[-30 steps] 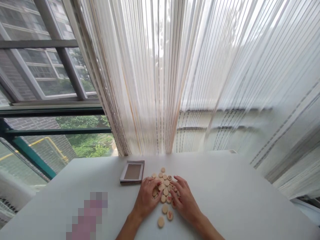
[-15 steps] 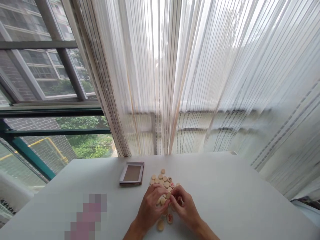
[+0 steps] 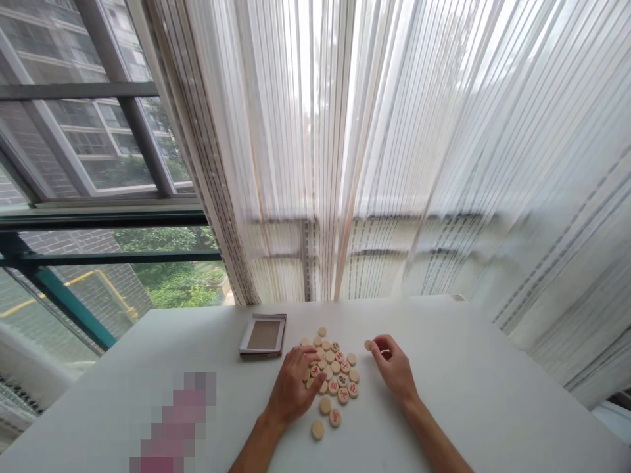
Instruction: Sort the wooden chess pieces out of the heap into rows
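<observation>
The right hand [image 3: 394,368] pinches a disc [image 3: 368,345] between thumb and forefinger, to the right of the pile [image 3: 333,386] and apart from it. Part of that disc is covered by the fingertips, and whether its face bears a mark cannot be told; the other fingers curl inward, their tips partly hidden.

The left hand [image 3: 294,381] is open, thumb and fingers spread over the left side of the pile. It hides several of the discs there, so their number cannot be counted, and whether the fingertips touch any of them is hard to tell.

The pile lies in the middle of the table [image 3: 468,394]. Some of its discs show red or black characters, too small to read surely; others show a plain face. One disc lies at the far end, and three straggle toward the near edge.

To the far left of the pile is the box [image 3: 265,335], its brown inside showing; the left hand is just beside its near right corner. On the near left, a pinkish thing [image 3: 172,424] is blurred into squares and cut off by the lower edge of view. Both forearms are cut off there too. Beyond the table, the curtain [image 3: 315,164] veils most of the view outside.
</observation>
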`<act>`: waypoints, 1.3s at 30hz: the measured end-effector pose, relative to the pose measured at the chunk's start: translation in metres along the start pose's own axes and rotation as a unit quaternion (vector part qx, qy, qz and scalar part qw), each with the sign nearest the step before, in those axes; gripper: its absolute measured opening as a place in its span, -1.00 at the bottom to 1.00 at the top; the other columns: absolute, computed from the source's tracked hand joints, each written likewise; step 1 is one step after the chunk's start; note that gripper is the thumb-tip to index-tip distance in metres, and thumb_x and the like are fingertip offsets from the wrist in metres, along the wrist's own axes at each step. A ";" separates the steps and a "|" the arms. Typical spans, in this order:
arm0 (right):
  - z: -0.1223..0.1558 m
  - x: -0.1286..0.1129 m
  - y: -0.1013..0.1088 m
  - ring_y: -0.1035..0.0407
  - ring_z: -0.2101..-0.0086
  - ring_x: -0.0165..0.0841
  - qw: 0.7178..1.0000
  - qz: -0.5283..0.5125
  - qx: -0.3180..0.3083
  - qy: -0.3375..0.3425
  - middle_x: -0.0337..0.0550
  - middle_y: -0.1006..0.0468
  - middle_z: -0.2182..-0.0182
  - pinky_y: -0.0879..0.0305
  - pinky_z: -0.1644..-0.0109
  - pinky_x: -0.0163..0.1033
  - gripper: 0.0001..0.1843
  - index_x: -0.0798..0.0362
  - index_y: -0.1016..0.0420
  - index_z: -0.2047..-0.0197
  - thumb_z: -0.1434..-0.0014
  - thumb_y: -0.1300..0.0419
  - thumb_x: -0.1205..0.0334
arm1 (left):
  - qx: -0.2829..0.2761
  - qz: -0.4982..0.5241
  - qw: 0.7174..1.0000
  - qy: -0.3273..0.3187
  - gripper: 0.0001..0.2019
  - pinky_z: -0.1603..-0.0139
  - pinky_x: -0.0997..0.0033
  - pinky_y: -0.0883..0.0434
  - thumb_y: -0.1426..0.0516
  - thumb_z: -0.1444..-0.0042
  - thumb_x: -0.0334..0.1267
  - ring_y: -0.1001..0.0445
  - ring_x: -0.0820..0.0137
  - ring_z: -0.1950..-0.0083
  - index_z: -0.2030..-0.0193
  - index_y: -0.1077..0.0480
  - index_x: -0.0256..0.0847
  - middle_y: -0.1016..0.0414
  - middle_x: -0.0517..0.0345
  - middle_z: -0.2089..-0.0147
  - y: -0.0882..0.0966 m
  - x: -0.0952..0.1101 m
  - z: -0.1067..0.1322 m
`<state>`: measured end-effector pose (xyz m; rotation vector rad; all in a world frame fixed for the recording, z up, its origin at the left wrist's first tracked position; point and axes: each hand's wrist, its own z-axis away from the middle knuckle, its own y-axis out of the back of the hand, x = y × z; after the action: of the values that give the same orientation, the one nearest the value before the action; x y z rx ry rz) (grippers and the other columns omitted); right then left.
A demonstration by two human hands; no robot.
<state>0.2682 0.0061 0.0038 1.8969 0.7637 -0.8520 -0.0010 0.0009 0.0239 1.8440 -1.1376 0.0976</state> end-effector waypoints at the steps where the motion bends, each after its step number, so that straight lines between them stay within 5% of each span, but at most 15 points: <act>1: 0.000 0.001 -0.001 -0.47 0.43 -0.29 1.000 0.004 0.001 0.003 -0.16 -0.60 0.40 -0.40 0.31 -0.23 -0.65 0.02 -0.45 0.28 -0.27 -0.06 -0.08 | 0.009 0.003 1.000 0.004 -0.77 -0.13 0.02 -0.39 -0.07 -0.27 -0.09 -0.41 0.11 -0.09 0.09 -0.43 -0.15 -0.46 -0.09 0.00 0.000 0.000 0.000; 8: 0.001 -0.001 -0.017 -0.39 0.18 -0.08 0.996 0.060 0.022 0.056 -0.02 -0.56 0.31 -0.29 -0.01 0.05 -0.75 0.01 -0.50 0.35 -0.21 -0.12 0.04 | 0.017 -0.017 1.000 -0.004 -0.79 -0.10 0.05 -0.41 -0.05 -0.29 -0.13 -0.43 0.15 -0.04 0.16 -0.44 -0.16 -0.47 -0.07 0.04 -0.002 0.003 0.000; 13: 0.004 -0.001 -0.014 -0.39 0.15 -0.09 0.994 0.068 0.022 0.077 -0.01 -0.57 0.26 -0.32 -0.01 0.05 -0.69 0.02 -0.52 0.25 -0.29 -0.02 0.06 | -0.009 -0.029 0.999 -0.014 -0.76 -0.14 0.01 -0.39 -0.05 -0.29 -0.08 -0.42 0.11 -0.10 0.09 -0.42 -0.15 -0.46 -0.09 -0.02 0.003 0.019 0.010; 19: 0.007 -0.001 -0.012 -0.41 0.03 -0.11 0.991 0.064 -0.009 0.113 0.02 -0.57 0.07 -0.33 -0.08 0.04 -0.61 0.03 -0.50 0.03 -0.32 0.01 0.00 | -0.124 -0.086 0.985 -0.083 -0.28 -0.34 -0.20 -0.16 -0.19 -0.03 0.23 -0.18 -0.06 -0.35 -0.26 -0.24 -0.09 -0.24 -0.12 -0.34 0.011 0.040 0.046; 27: 0.026 -0.019 -0.013 0.05 -0.34 -0.07 0.950 0.155 -0.174 0.209 -0.05 -0.12 -0.37 -0.04 -0.33 0.10 -0.37 -0.05 -0.20 -0.34 -0.28 -0.08 -0.10 | -0.117 -0.146 0.981 -0.055 -0.09 -0.39 -0.22 0.00 -0.19 0.01 0.29 0.00 -0.04 -0.44 -0.40 -0.06 -0.11 -0.06 -0.11 -0.45 0.011 0.009 0.023; 39: 0.030 -0.035 -0.003 0.31 -0.38 0.04 0.896 0.187 -0.314 0.253 -0.09 0.13 -0.44 0.33 -0.40 0.18 0.17 -0.15 0.07 -0.44 0.11 -0.28 -0.39 | -0.131 -0.143 0.981 -0.029 -0.25 -0.40 -0.02 -0.04 -0.07 -0.19 0.20 0.03 0.09 -0.46 -0.43 -0.02 -0.08 -0.04 0.00 -0.46 -0.002 -0.015 0.015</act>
<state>0.2387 -0.0254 0.0195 1.5832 0.8111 0.1514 -0.0141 0.0001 0.0067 1.7605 -0.8674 -0.2602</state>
